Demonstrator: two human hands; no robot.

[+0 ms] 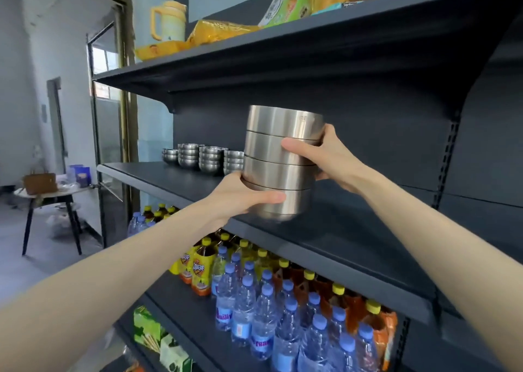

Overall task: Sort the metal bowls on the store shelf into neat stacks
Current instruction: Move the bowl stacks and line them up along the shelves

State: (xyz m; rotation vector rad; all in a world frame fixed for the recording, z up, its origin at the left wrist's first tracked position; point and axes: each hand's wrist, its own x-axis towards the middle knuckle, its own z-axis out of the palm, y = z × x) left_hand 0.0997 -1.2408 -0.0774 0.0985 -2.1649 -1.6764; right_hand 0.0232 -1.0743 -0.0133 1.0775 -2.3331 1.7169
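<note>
Head view shows the left hand [240, 194] and right hand [325, 156] each with a firm grip on one stack of four straight-sided bowls [280, 159], held above the middle shelf [353, 238] at centre frame. Smaller bowl stacks [203, 158] stand at about nine o'clock of it. This looks like the placing step; next, I judge, lower it level onto bare shelf beside them.

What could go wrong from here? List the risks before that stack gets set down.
1. The stack of four bowls is held in the air, tilted, by the left hand low and the right hand higher up; the upper bowls might slide off.
2. The smaller bowl stacks stand close on the same shelf; setting down too far left might knock them.
</note>
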